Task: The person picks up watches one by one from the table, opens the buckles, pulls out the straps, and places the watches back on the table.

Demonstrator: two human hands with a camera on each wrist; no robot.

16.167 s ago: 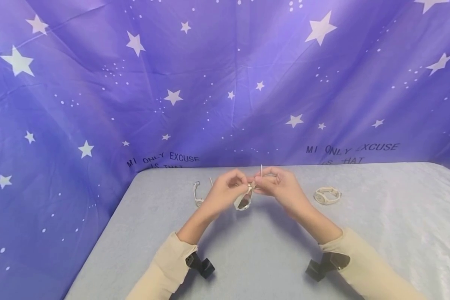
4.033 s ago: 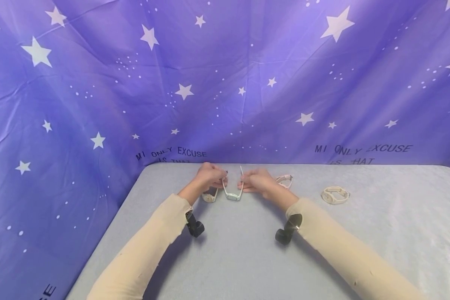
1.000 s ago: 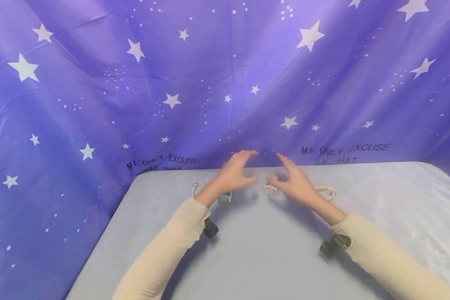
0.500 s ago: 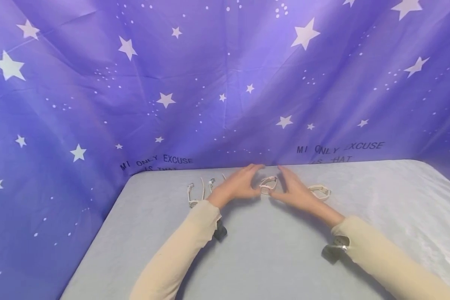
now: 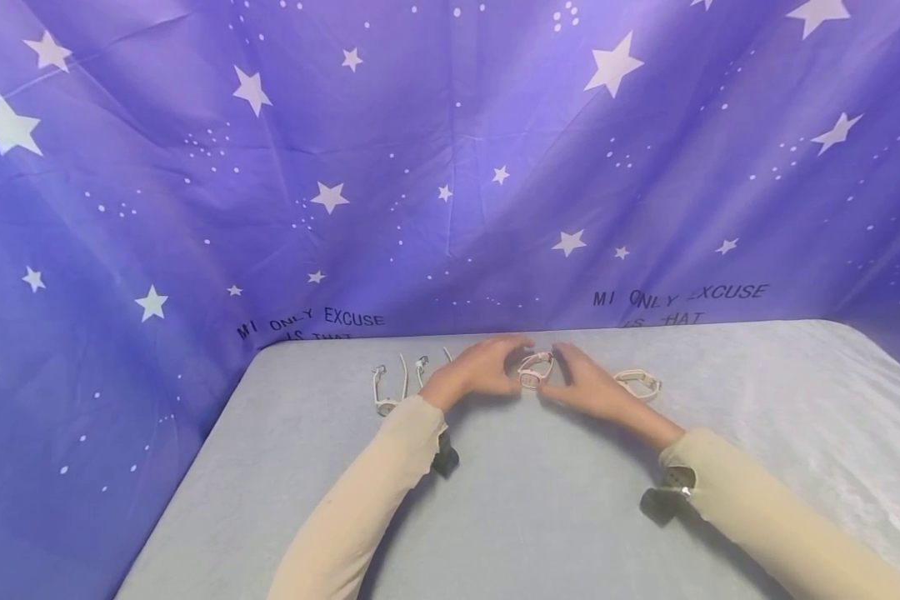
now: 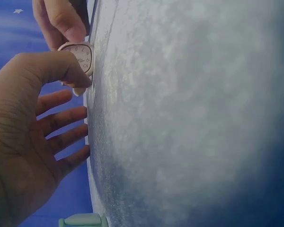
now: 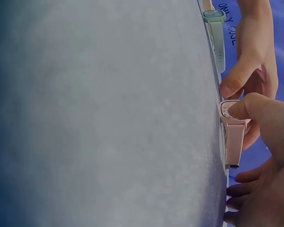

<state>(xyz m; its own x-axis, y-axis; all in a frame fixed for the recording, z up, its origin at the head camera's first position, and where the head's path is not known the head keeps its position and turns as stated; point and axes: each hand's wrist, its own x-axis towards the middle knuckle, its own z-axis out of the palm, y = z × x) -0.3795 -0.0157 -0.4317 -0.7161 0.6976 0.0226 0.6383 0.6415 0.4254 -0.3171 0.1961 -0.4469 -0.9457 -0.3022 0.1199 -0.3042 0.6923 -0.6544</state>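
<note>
A pale pink wristwatch (image 5: 529, 380) stands on the table with its face towards me, between my two hands. My left hand (image 5: 483, 367) curves around its left side, fingers straight and spread. In the left wrist view, the left thumb (image 6: 68, 71) lies in front of the watch case; whether it touches is hard to tell. From the other side comes my right hand (image 5: 588, 383). Its thumb (image 7: 253, 106) lies over the pink watch's face in the right wrist view, the other fingers extended behind the strap (image 7: 235, 144).
Left of my hands stand a cream watch (image 5: 386, 407) and a green watch (image 7: 214, 15), whose face my left arm hides in the head view. A beige watch (image 5: 640, 384) lies to the right. Behind the grey-blue tablecloth (image 5: 540, 517) hangs a purple star-patterned curtain (image 5: 390, 125).
Four seconds ago both hands held the green watch; it now stands released on the left. Since a second ago both hands have lowered and closed in around the pink watch, the left moving right.
</note>
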